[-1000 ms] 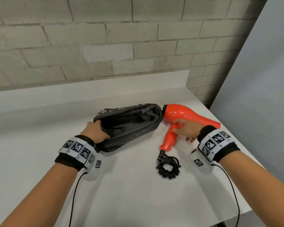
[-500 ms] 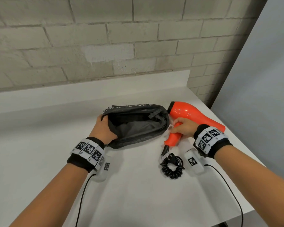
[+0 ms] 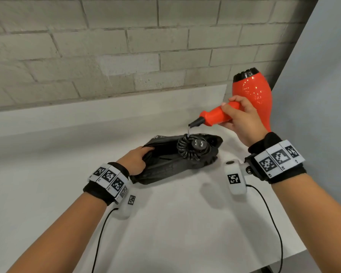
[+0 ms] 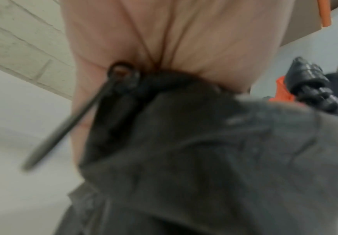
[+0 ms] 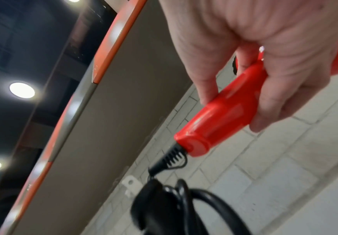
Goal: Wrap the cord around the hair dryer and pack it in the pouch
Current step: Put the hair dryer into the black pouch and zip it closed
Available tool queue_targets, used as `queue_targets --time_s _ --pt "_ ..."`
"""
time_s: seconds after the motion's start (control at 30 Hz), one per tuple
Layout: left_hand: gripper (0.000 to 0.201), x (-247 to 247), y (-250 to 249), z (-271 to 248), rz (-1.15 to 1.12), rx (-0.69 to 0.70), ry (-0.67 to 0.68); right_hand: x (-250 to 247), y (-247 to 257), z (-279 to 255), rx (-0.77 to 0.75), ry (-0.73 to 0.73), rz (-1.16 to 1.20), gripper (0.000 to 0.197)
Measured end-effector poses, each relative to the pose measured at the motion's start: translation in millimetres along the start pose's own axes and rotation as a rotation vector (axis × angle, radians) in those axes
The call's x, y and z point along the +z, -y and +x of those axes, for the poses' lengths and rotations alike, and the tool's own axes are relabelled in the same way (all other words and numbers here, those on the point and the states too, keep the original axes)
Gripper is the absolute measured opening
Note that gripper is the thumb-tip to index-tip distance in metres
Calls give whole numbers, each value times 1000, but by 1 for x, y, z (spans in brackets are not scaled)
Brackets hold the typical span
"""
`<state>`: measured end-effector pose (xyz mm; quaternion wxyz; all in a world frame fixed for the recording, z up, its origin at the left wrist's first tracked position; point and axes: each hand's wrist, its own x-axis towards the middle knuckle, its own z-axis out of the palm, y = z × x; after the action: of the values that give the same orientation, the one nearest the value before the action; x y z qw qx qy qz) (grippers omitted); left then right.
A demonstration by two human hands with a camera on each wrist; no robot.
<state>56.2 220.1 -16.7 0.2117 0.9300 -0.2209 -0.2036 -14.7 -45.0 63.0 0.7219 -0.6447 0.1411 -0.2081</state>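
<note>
My right hand (image 3: 237, 117) grips the handle of the red hair dryer (image 3: 251, 93), held in the air above the right end of the dark grey pouch (image 3: 165, 166). The dryer's barrel stands upright, black end up, with its handle pointing left and down. From the handle end hangs the black coiled cord (image 3: 187, 149) with its plug (image 3: 198, 143), over the pouch's open mouth. My left hand (image 3: 136, 160) grips the pouch's left rim, holding it open. The right wrist view shows my fingers curled round the red handle (image 5: 224, 116). Blurred pouch fabric (image 4: 204, 159) fills the left wrist view.
The pouch lies on a white table (image 3: 165, 233) against a grey brick wall (image 3: 126, 46). A pale panel (image 3: 323, 95) rises at the right. The table's right front edge (image 3: 295, 255) runs close under my right forearm. A zipper pull (image 4: 121, 74) hangs by my left palm.
My right hand has lifted the dryer off the table and turned its barrel upright. The coiled cord came up with it and now hangs over the pouch mouth. The left hand keeps hold of the rim.
</note>
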Motion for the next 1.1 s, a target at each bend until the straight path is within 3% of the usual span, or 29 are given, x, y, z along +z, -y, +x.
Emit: queue_targets --time_s 0.2,0.3,0.43,0.5,0.63,0.73,0.87,1.1 --pt "63 -1 -14 -1 -10 0 82 9 3 -6 -126 -35 132 20" --pt "67 -6 -19 0 -120 -6 96 10 -13 -11 -182 -46 -40 26" --pt "77 -13 -21 3 -297 40 139 9 -35 -18 -297 -89 -467 41" --pt "68 -16 -23 4 -382 56 140 10 -37 -22 -362 -53 -563 42" --pt "30 -31 -32 7 -559 45 -84 7 -36 -23 -434 -6 -667 35" --pt "40 -42 -35 10 -655 33 -135 4 -38 -24 -441 97 -799 31" --pt "65 -54 -41 10 -468 50 -149 2 -42 -27 -447 321 -1023 28" --pt "67 -68 -58 0 -414 155 -249 9 -49 -30 -491 603 -1297 36"
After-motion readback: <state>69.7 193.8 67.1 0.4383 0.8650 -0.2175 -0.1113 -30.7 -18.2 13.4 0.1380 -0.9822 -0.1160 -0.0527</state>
